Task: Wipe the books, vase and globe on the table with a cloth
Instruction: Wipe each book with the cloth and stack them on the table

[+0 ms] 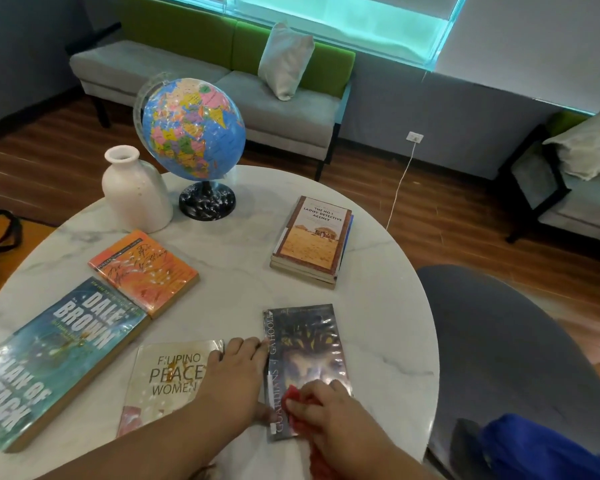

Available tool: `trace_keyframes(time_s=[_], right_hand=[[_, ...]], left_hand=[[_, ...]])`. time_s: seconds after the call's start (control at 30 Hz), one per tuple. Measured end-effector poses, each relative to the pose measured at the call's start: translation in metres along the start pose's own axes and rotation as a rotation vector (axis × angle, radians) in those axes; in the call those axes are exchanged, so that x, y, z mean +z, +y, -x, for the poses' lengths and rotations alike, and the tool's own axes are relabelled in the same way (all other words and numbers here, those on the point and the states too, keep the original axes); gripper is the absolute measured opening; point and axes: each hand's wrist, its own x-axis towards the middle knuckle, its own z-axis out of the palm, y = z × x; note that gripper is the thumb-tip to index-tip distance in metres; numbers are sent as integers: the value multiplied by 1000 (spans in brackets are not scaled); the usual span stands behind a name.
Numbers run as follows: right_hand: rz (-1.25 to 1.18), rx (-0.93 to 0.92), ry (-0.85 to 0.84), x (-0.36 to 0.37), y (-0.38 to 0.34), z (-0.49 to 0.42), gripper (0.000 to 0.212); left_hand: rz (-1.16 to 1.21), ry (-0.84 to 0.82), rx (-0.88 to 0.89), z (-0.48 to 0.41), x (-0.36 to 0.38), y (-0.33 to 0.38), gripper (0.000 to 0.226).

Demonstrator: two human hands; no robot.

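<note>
My right grip (321,407) pinches the one red cloth (290,396) against the near end of the dark book (305,344), well in front of the globe (191,128).

On the table (378,323) I count one globe at the far edge and one white vase (134,192) just left of it. Four single books lie flat in front of the globe: the orange book (142,270), the blue book (56,355), the pale book (167,375) and the dark book. One stack of books (310,240) sits to the globe's right, and I cannot tell how many it holds. My left grip (234,372) lies spread on the pale book, its fingertips reaching the dark book's spine.
</note>
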Motion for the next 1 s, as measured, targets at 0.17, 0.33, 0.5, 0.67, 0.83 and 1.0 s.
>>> trace_keyframes(time_s=[0.17, 0.33, 0.5, 0.67, 0.83, 1.0], right_hand=[[-72, 288, 141, -12, 14, 9, 40], [-5, 119, 44, -4, -7, 23, 40], [-62, 374, 181, -17, 14, 31, 34], [-124, 513, 155, -15, 11, 25, 37], [-189, 575, 122, -19, 12, 26, 33], [-449, 575, 219, -38, 0, 12, 39]], left_hand=[[26, 6, 4, 2, -1, 1, 113], [68, -16, 10, -1, 0, 4, 111], [258, -82, -45, -1, 4, 9, 107], [569, -68, -258, -6, 7, 22, 54], [1031, -188, -361, 0, -9, 22, 24], [1254, -272, -217, 15, -19, 38, 59]])
